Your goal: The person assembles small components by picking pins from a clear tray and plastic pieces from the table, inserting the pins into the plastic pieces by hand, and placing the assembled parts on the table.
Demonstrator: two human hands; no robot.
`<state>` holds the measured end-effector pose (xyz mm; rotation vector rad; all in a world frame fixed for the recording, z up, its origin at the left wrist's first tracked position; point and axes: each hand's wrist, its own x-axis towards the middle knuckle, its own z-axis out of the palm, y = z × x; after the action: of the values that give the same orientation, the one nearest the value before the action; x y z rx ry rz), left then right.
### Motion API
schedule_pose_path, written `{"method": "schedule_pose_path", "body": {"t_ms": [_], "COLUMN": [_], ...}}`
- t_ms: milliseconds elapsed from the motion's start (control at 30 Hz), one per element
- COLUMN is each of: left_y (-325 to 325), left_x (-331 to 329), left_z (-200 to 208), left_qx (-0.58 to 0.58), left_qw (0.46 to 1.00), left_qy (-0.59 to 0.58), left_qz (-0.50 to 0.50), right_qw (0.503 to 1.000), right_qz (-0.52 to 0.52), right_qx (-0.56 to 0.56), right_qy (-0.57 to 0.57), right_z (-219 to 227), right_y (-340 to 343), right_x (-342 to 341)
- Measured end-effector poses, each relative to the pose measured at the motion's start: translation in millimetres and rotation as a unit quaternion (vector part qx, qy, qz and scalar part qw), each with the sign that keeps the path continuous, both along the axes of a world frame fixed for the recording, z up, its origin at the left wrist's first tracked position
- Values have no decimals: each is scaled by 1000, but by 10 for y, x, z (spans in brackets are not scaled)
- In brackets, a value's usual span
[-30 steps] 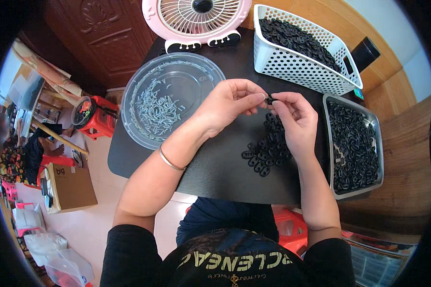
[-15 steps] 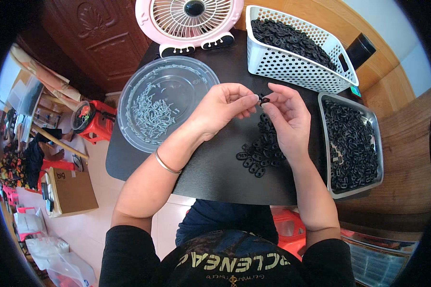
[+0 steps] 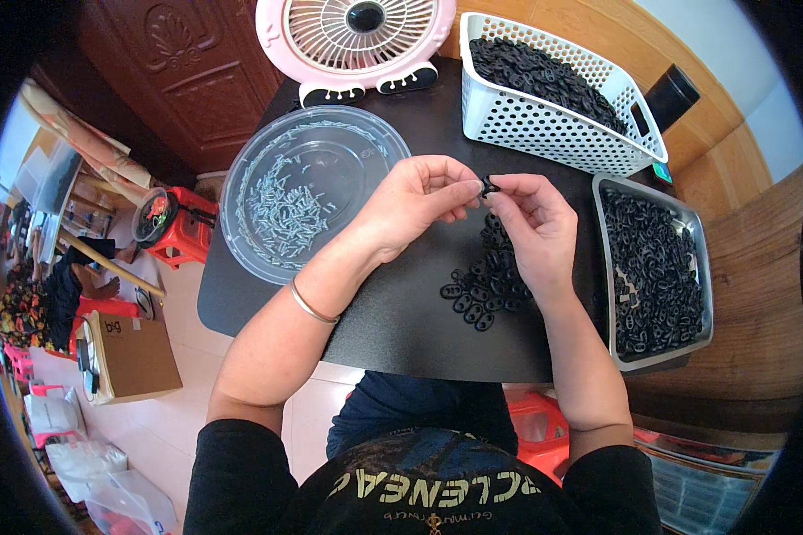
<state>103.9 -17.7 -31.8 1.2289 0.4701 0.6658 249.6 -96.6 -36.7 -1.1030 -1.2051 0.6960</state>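
Note:
Above the middle of the table, my left hand (image 3: 424, 198) pinches a small black oval piece (image 3: 488, 186) between thumb and fingertips. From the other side my right hand (image 3: 537, 223) grips the same piece with thumb and forefinger. Whether a screw is in the pinch is too small to make out. Below my right hand, partly covered by it, lies a loose heap of black two-holed oval pieces (image 3: 478, 294). Left of my left hand, a shallow clear round tub (image 3: 348, 153) holds many small silvery screws (image 3: 285, 209).
A white perforated basket (image 3: 544, 138) full of black pieces stands at the back right. In front of it is a metal tray (image 3: 656, 358) of black oval pieces. A pink fan (image 3: 272, 45) stands at the back. A cardboard box (image 3: 138, 357) and red stool (image 3: 187, 227) are on the floor at left.
My right hand has shifted slightly left, and its raised forefinger has come down, closing on the black piece with the thumb. My left hand has hardly moved.

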Motion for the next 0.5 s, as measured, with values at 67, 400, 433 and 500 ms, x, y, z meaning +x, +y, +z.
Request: {"method": "schedule_pose_path", "body": {"t_ms": [67, 400, 433, 500], "left_y": [5, -5, -11, -23], "left_x": [-3, 31, 37, 65], "left_z": [-2, -22, -32, -52], "left_qx": [4, 52, 53, 73], "left_qw": [1000, 998, 998, 996], "left_qy": [-3, -3, -3, -6], "left_qz": [0, 26, 26, 49], "right_qw": [1000, 1000, 1000, 999], "right_qz": [2, -21, -22, -24], "right_qx": [0, -10, -15, -27], "right_qy": [2, -13, -13, -13], "right_z": [3, -26, -25, -21], "right_y": [3, 16, 16, 16], "right_x": [-2, 8, 5, 31]}}
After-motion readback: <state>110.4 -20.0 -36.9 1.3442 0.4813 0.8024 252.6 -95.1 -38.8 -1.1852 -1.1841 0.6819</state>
